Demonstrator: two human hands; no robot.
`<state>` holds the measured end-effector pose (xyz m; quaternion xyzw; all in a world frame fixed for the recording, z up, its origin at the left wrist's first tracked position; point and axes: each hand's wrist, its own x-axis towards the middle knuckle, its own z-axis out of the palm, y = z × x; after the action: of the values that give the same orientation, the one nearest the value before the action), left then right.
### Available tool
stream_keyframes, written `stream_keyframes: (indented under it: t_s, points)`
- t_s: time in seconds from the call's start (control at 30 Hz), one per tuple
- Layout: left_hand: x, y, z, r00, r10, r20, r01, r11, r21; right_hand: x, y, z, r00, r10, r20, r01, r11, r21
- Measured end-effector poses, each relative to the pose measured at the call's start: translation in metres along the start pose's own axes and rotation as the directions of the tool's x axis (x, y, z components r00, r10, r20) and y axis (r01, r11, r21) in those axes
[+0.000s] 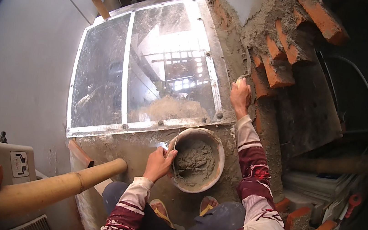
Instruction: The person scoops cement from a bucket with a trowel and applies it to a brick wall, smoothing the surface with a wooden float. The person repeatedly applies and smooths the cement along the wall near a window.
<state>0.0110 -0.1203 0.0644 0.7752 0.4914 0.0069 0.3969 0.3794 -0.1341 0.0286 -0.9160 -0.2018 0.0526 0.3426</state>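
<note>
My right hand [241,97] reaches forward along the brick wall, closed on the handle of a trowel [247,64]. Its thin blade lies against the wet mortar [232,40] beside the glazed panel. Between my knees and the panel stands a round bowl [220,158] partly filled with grey mortar [196,161]. At the bowl's left rim my left hand [158,163] is closed on a thin flat plate [178,143], seen nearly edge-on. Part of the plate's lower end is over the bowl, and its full shape cannot be made out.
A metal-framed glazed panel [126,71] lies ahead, screwed along its edges. Rough bricks [278,74] jut out at the right. A bamboo pole [61,182] crosses the lower left, near a pale casing [1,159]. My sandalled feet [161,209] are below the bowl.
</note>
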Motion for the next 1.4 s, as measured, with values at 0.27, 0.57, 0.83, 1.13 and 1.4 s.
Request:
stream_keyframes:
  t_s: [0.27,0.57,0.83,1.13,1.4]
  points:
    - [0.002,-0.002,0.001,1.0,0.016,0.015,-0.016,1.0,0.007,-0.002,0.026,0.035,0.992,0.007,0.125,-0.045,0.952,0.302]
    - [0.002,-0.002,-0.001,1.0,-0.001,0.01,0.001,0.998,0.06,0.004,0.005,0.022,0.976,0.109,0.191,-0.208,0.739,0.641]
    - [0.001,0.0,-0.001,0.999,-0.028,0.021,0.028,1.0,0.015,0.013,0.001,0.025,0.973,0.126,0.195,-0.23,0.641,0.732]
    - [0.003,-0.003,0.0,0.999,-0.046,0.019,0.046,0.999,-0.001,0.014,0.007,0.016,0.948,0.037,0.316,-0.293,0.492,0.82]
    - [0.01,-0.005,0.0,0.998,-0.038,0.052,0.038,0.999,-0.001,-0.081,0.049,-0.046,0.905,-0.07,0.419,-0.378,0.319,0.869]
